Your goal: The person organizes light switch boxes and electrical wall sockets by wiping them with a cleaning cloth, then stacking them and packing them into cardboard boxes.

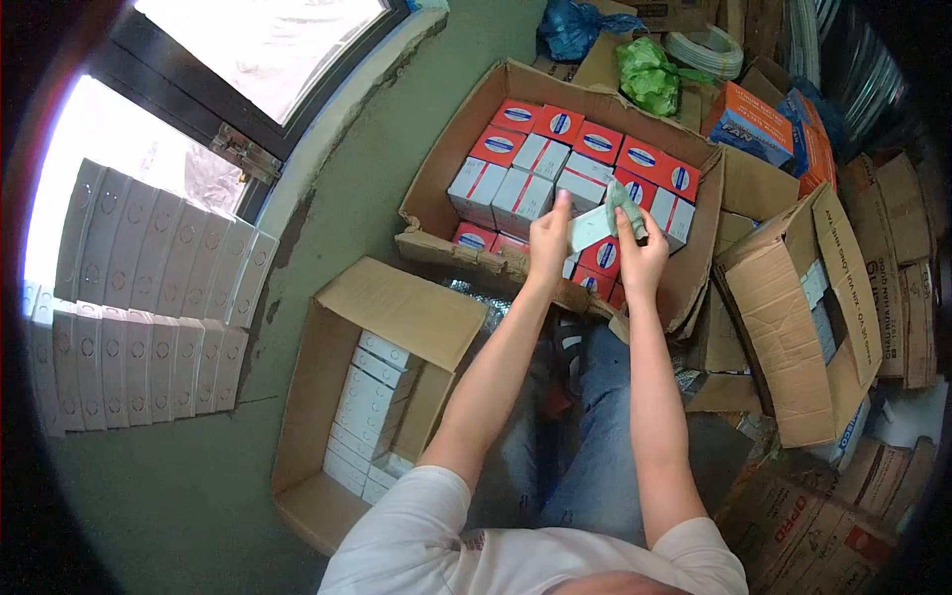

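Dozens of white moulded plastic panels (149,297) stand stacked by the window at far left. Beside them an open brown cardboard box (327,397) holds rows of white cartons. Further right, the left hand (548,241) pinches the left end of a small pale green-white folded carton (593,228), thumb and fingers closed on it. The right hand (643,253) grips its right end, fingers curled round the edge. The carton hangs between both hands, over a large cardboard box (436,188) of red-and-white packets (595,144).
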